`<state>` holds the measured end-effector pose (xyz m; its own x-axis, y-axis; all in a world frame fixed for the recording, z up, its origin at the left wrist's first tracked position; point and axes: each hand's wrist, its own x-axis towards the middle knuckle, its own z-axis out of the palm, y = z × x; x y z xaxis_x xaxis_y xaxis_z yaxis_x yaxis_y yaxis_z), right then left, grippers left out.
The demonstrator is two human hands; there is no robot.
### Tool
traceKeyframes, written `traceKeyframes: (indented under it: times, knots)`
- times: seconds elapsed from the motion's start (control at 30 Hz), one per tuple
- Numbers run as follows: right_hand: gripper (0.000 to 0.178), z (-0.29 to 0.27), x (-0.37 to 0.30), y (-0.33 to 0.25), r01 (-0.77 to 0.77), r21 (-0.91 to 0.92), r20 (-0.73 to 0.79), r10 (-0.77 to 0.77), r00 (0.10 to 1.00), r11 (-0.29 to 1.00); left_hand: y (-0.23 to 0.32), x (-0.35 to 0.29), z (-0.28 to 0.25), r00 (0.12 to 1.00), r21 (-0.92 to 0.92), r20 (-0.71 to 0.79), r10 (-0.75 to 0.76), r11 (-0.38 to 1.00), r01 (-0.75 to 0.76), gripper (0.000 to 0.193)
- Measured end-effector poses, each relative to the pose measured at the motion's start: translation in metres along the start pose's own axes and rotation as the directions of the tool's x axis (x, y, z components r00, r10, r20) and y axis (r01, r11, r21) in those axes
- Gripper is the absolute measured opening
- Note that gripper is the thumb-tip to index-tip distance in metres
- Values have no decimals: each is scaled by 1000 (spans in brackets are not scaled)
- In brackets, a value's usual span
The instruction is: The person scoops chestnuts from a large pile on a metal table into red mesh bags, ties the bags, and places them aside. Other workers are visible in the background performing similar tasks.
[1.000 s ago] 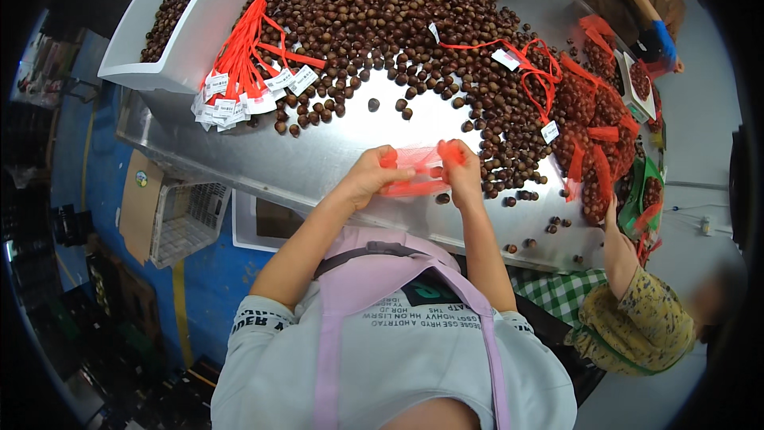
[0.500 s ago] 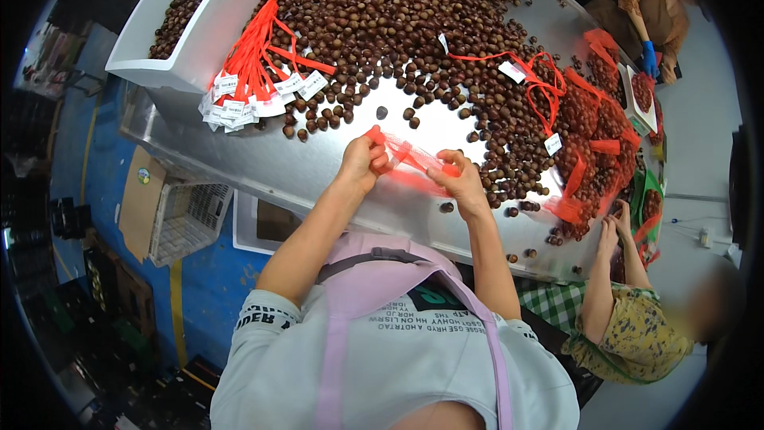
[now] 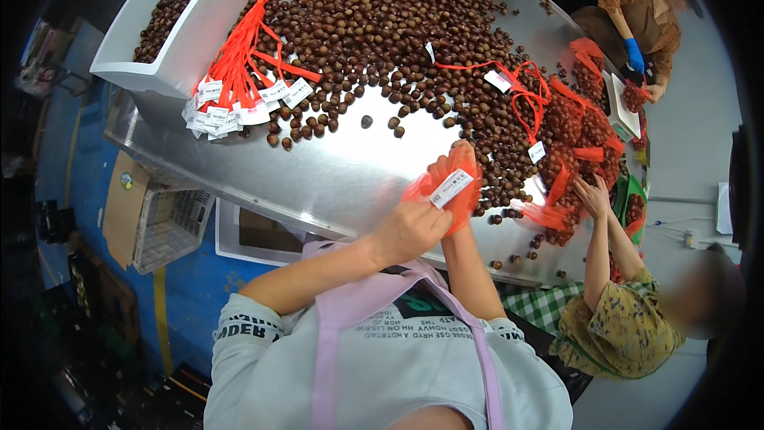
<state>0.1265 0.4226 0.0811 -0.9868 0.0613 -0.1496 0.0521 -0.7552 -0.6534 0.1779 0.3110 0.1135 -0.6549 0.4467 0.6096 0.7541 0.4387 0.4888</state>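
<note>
A red mesh bag with a white label is bunched around my right hand, whose bent fingers show partly through the net. The fingers of my left hand are closed on the bag beside its label. Both hands are over the near part of the metal table, just short of a wide heap of round brown nuts. To the left of the heap lies a bundle of flat red mesh bags, their white tags fanned toward me.
A white bin with nuts stands at the far left. Filled red mesh bags are piled on the right, near a co-worker's hands. Another person wears a blue glove by a white scale. A crate stands below left.
The mesh bag, stretched between both hands before, is now gathered around my right hand with its label showing. My left hand has moved right and nearer to me.
</note>
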Motion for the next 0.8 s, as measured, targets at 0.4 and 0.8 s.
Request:
traceKeyframes:
  times: [0.4,0.8]
  knots:
    - [20,6,2,-1,-256,-298,-289,168,942,920,-27,-11,6,799,-661,203,-566,523,538,12]
    - [35,-65,-7,31,-505,561,-314,733,603,656,-142,-87,-9,144,-489,830,-539,-827,-278,26]
